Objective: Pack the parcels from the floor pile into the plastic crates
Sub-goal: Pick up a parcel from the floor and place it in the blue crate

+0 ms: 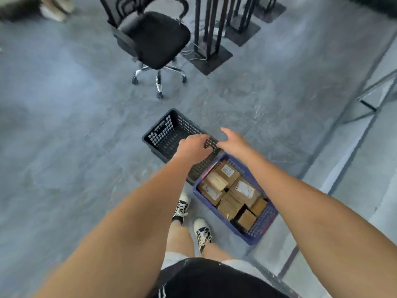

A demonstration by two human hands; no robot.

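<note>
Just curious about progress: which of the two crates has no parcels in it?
The black crate, farther from the person, is empty inside. The blue crate beside it holds brown parcels.

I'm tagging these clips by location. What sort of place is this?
Probably an office or workroom used for packing: an office chair, black metal table legs and a blue crate of parcels.

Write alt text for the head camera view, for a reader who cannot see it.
Seen from above, a person's left hand and right hand reach toward an empty black crate on a grey floor. Beside it, a blue crate is filled with cardboard parcels; a black office chair stands beyond.
</note>
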